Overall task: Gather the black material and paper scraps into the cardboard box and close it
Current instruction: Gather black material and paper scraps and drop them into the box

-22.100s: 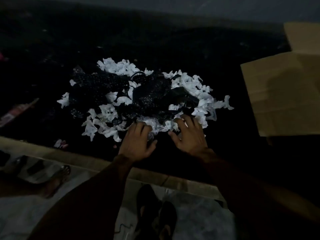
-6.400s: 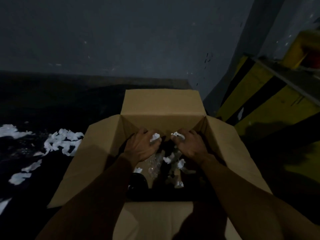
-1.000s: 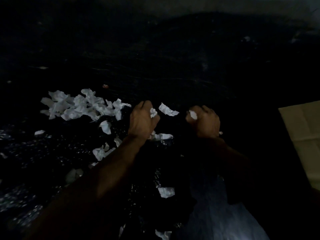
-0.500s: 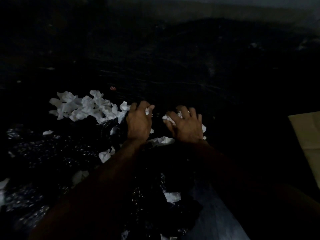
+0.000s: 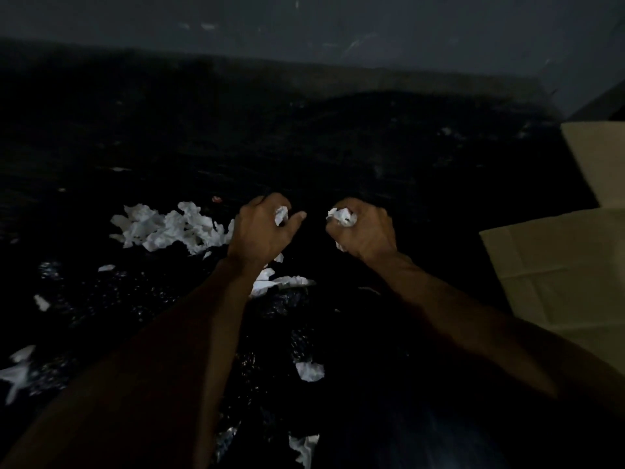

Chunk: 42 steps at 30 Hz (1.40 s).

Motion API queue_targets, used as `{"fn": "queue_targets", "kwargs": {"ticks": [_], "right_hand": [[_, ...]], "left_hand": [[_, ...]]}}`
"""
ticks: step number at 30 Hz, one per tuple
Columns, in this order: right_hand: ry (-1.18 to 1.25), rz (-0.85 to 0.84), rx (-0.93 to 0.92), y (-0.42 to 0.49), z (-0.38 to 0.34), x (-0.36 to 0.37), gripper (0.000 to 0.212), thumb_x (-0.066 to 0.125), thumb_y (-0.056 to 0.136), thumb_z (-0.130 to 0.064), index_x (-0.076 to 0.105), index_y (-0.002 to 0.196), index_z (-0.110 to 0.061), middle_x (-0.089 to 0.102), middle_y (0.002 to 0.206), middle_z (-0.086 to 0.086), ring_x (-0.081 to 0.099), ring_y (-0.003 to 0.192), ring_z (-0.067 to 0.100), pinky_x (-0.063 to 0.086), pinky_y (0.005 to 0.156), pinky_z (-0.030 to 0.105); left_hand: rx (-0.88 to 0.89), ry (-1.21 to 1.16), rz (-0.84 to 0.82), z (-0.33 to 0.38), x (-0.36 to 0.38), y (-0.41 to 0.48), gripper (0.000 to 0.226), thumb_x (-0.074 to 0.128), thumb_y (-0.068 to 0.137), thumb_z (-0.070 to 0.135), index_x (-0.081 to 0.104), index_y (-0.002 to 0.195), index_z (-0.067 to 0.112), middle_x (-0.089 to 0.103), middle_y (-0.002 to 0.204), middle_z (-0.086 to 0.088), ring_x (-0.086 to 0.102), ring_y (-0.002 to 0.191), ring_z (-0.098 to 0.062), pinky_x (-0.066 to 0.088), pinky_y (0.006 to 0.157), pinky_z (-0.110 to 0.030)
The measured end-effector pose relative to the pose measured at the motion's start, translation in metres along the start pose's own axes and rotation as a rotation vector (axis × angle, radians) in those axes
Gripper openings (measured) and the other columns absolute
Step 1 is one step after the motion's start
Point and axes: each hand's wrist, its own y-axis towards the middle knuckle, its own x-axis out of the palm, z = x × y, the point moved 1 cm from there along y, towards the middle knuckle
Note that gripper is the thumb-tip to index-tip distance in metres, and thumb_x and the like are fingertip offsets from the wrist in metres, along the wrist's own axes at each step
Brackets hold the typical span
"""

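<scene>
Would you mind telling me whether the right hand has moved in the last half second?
Yes. The right hand has closed round paper scraps and risen, now level with the white pile instead of below it.

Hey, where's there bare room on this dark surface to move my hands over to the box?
Bare: the strip between the right hand and the box, and the stretch beyond both hands up to the wall. Crowded: the scrap pile beside the left hand, and black material with scraps nearer you.
</scene>
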Motion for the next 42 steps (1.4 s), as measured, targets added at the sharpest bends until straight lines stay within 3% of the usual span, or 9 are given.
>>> {"fn": "queue_targets", "kwargs": {"ticks": [4, 11, 20, 29, 37, 42], "right_hand": [[-0.068, 0.049, -0.134, -0.015, -0.020, -0.041, 0.028, 0.067, 0.073, -0.048, 0.066, 0.095, -0.031, 0.070, 0.090, -0.008, 0.066, 0.086, 0.018, 0.053, 0.076, 0.030], [0.012, 0.167, -0.323, -0.052, -0.045, -0.094, 0.030, 0.069, 0.073, -0.048, 0.068, 0.097, -0.030, 0.070, 0.091, -0.007, 0.066, 0.085, 0.016, 0.053, 0.075, 0.030], [0.038, 0.251, -0.499, -0.114, -0.061, -0.152, 0.031, 0.067, 0.077, -0.047, 0.067, 0.102, -0.027, 0.068, 0.097, -0.005, 0.064, 0.087, 0.014, 0.054, 0.077, 0.035], [0.020, 0.429, -0.493, -0.200, -0.051, -0.226, 0.033, 0.065, 0.077, -0.050, 0.067, 0.101, -0.027, 0.068, 0.096, -0.004, 0.065, 0.086, 0.016, 0.055, 0.075, 0.038], [0.001, 0.515, -0.517, -0.266, -0.013, -0.283, 0.037, 0.065, 0.082, -0.045, 0.067, 0.113, -0.025, 0.070, 0.105, -0.004, 0.063, 0.093, 0.010, 0.051, 0.079, 0.027], [0.035, 0.611, -0.504, -0.283, 0.019, -0.323, 0.026, 0.064, 0.082, -0.046, 0.070, 0.098, -0.027, 0.070, 0.088, -0.008, 0.063, 0.080, 0.009, 0.049, 0.067, 0.026]], "left_hand": [[0.098, 0.090, -0.007, 0.034, -0.027, -0.004, 0.040, 0.060, 0.076, 0.054, 0.064, 0.090, 0.016, 0.065, 0.086, -0.008, 0.063, 0.079, -0.027, 0.049, 0.070, -0.033], [0.169, 0.122, 0.161, 0.092, -0.080, -0.030, 0.036, 0.071, 0.077, 0.048, 0.066, 0.091, 0.016, 0.065, 0.086, -0.006, 0.062, 0.080, -0.022, 0.048, 0.071, -0.030], [0.261, 0.153, 0.277, 0.158, -0.127, -0.080, 0.050, 0.058, 0.076, 0.061, 0.066, 0.098, 0.016, 0.066, 0.091, -0.005, 0.062, 0.084, -0.020, 0.052, 0.075, -0.034], [0.402, 0.032, 0.367, 0.237, -0.146, -0.131, 0.035, 0.073, 0.077, 0.046, 0.068, 0.094, 0.016, 0.065, 0.085, 0.000, 0.060, 0.078, -0.012, 0.041, 0.072, -0.018], [0.473, -0.115, 0.321, 0.305, -0.130, -0.173, 0.036, 0.073, 0.077, 0.048, 0.067, 0.098, 0.019, 0.064, 0.091, 0.002, 0.054, 0.082, -0.003, 0.034, 0.072, -0.005], [0.527, -0.138, 0.283, 0.353, -0.103, -0.176, 0.044, 0.064, 0.076, 0.058, 0.067, 0.097, 0.020, 0.064, 0.091, 0.003, 0.058, 0.082, -0.006, 0.043, 0.072, -0.017]]}}
